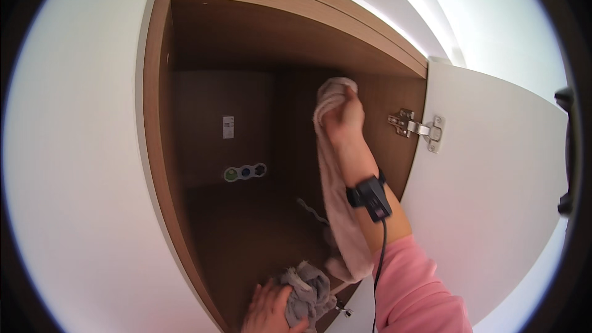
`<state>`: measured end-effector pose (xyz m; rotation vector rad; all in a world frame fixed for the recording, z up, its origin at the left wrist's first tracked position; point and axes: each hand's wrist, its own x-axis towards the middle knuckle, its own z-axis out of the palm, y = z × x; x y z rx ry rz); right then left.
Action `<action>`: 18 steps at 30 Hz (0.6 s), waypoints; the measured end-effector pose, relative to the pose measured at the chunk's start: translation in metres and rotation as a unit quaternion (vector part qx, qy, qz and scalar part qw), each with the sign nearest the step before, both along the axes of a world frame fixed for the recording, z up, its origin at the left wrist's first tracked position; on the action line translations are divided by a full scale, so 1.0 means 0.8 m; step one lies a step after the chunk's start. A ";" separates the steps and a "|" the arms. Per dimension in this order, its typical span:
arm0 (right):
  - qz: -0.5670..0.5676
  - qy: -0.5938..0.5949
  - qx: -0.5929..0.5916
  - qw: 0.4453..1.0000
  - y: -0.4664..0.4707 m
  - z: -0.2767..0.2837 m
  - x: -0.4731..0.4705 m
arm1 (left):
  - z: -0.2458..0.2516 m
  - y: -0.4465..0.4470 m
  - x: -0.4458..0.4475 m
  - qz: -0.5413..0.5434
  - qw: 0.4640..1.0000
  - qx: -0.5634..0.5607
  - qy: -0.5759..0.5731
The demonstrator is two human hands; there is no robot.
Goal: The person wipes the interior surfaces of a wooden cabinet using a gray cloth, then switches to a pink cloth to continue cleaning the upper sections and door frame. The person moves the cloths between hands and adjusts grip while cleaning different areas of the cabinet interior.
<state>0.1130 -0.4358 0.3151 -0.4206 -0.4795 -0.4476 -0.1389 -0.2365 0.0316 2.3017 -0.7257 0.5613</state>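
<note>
My right hand (344, 115) is raised inside an open wooden cabinet (289, 25), near its right inner wall. It is closed on a pale pink cloth (340, 222), whose long end hangs down beside my forearm to the cabinet's lower edge. A black device is strapped to that forearm, with a cable running down the pink sleeve. At the bottom of the opening, my left hand (270, 310) lies against the left side of a crumpled grey cloth (307, 293). Its thumb and fingers are spread about the cloth; whether they grip it cannot be told.
The white cabinet door (485, 185) stands open at the right on a metal hinge (416, 127). A second hinge (343, 309) shows low down. On the back wall are a white label (228, 127) and a three-circle fitting (245, 172). A thin pale cord (312, 210) lies inside.
</note>
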 end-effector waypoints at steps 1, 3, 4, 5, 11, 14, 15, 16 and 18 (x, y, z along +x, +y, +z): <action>0.008 0.045 -0.021 0.999 0.012 0.015 0.027 | 0.002 0.001 0.000 -0.001 1.000 -0.001 -0.003; -0.045 0.077 -0.018 0.996 0.019 0.040 0.088 | 0.004 -0.001 0.000 -0.015 1.000 -0.003 -0.005; -0.054 0.075 -0.020 0.996 0.034 0.047 0.121 | 0.003 0.000 0.001 -0.008 1.000 0.001 -0.002; -0.070 0.073 -0.022 0.995 0.043 0.051 0.152 | 0.002 0.000 0.003 -0.006 1.000 0.004 0.002; -0.115 -0.133 -0.159 0.971 0.081 0.016 0.335 | 0.017 -0.013 0.002 0.027 0.997 0.041 0.066; -0.183 -0.226 -0.248 0.924 0.023 0.010 0.453 | 0.021 -0.022 0.007 0.002 0.997 0.044 0.064; -0.052 -0.113 -0.194 0.973 0.019 0.019 0.472 | 0.023 -0.024 0.007 -0.001 0.997 0.046 0.061; 0.077 0.004 -0.136 0.988 0.013 0.023 0.486 | 0.028 -0.027 0.009 -0.007 0.994 0.054 0.099; 0.097 -0.019 -0.143 0.985 0.109 -0.003 0.468 | 0.047 -0.030 0.005 0.063 0.978 0.066 0.188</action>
